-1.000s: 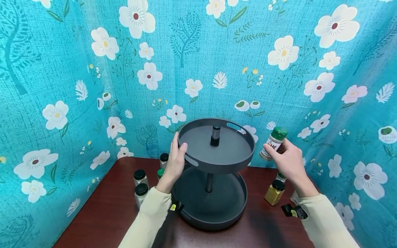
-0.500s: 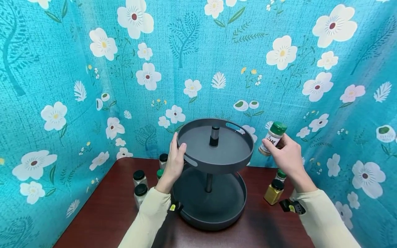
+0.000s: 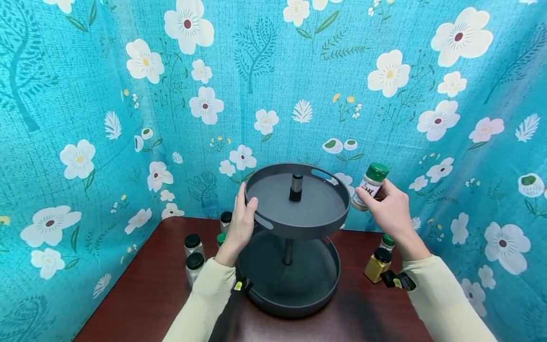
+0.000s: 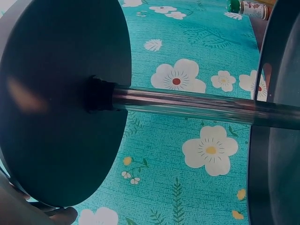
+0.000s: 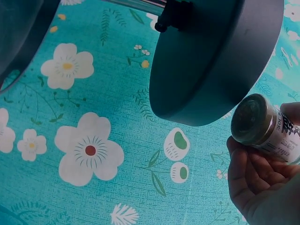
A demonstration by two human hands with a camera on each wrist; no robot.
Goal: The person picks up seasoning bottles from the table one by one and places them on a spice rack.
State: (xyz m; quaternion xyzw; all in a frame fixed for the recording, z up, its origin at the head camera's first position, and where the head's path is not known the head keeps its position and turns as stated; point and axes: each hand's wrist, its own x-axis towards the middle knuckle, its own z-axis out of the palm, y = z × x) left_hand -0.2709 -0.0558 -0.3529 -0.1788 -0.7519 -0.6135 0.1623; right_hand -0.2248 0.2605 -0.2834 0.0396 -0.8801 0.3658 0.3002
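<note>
My right hand (image 3: 391, 206) grips a spice jar (image 3: 370, 186) with a green cap and white label. It holds the jar tilted, just right of the upper tray (image 3: 316, 204) of a dark grey two-tier round stand. Seen from the right wrist, the jar's base (image 5: 251, 119) is close to that tray's wall. My left hand (image 3: 241, 223) rests against the left rim of the upper tray, fingers extended along its outside and thumb raised. Only part of this hand (image 4: 23, 206) shows in the left wrist view. A metal post joins the upper tray to the lower tray (image 3: 295, 285).
Jars with black lids (image 3: 194, 266) and a green-capped jar (image 3: 221, 239) stand on the left of the dark red table (image 3: 128, 294). A yellow-filled jar (image 3: 378, 266) and another green-capped jar (image 3: 387, 242) stand right. A flowered turquoise cloth (image 3: 273, 71) hangs around the table.
My right hand has carried the spice jar a little left and up, closer to the upper tray's rim. The left hand and the stand stay in place.
</note>
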